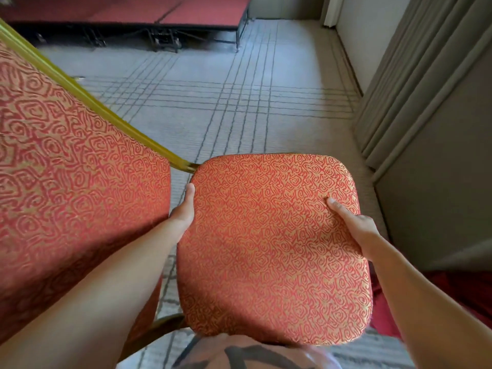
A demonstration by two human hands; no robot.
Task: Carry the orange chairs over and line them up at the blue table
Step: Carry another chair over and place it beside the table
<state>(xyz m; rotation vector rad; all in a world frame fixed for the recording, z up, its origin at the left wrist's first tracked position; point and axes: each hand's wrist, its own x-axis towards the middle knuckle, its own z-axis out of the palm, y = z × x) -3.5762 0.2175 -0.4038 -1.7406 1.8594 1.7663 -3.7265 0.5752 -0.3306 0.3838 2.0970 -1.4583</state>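
Observation:
An orange chair with a swirl-patterned seat cushion (271, 243) is held up in front of me, above the carpet. Its padded backrest (66, 169) with a gold frame (87, 99) fills the left of the view. My left hand (183, 209) grips the seat's left edge, thumb on top and fingers hidden underneath. My right hand (354, 225) grips the seat's right edge, thumb pressed into the cushion and fingers hidden below. No blue table is in view.
Grey carpet (239, 89) with dark grid lines stretches ahead. A low red stage platform (133, 12) on black metal legs stands at the far end. Grey panelled walls (426, 102) run along the right, close to the chair.

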